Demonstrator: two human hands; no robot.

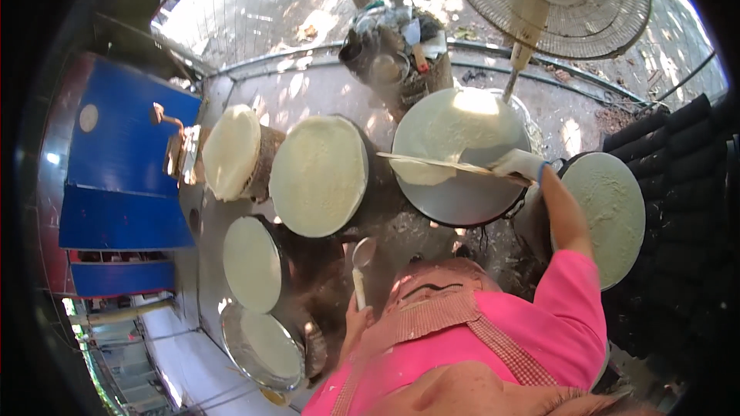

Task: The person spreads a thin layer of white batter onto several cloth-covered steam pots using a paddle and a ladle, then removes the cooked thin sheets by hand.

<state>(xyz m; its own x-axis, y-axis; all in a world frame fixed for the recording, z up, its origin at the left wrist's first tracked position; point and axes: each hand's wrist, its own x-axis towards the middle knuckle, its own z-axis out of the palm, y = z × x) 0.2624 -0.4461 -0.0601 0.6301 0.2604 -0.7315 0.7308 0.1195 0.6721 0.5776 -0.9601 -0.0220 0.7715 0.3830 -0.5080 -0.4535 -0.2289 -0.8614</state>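
My right hand (521, 164), in a white glove, is closed round one end of a long, thin wooden stick (424, 159). The stick lies across a large round griddle (470, 200) in front of me. Pale batter (455, 135) coats the griddle's far part and reaches below the stick at its left, while the near part shows bare grey. Close to my body on the left, my left hand (358, 322) grips the pale handle of a ladle (364, 253). Its bowl points away from me, raised beside my apron.
Round, pale-topped plates stand left (320, 177), farther left (231, 152), nearer (252, 264) and right (605, 219). A shiny-rimmed basin (262, 347) holds pale liquid. Beyond the griddle are a fan (551, 8) and a cluttered stand (393, 54). Dark stacked pieces (686, 223) line the right.
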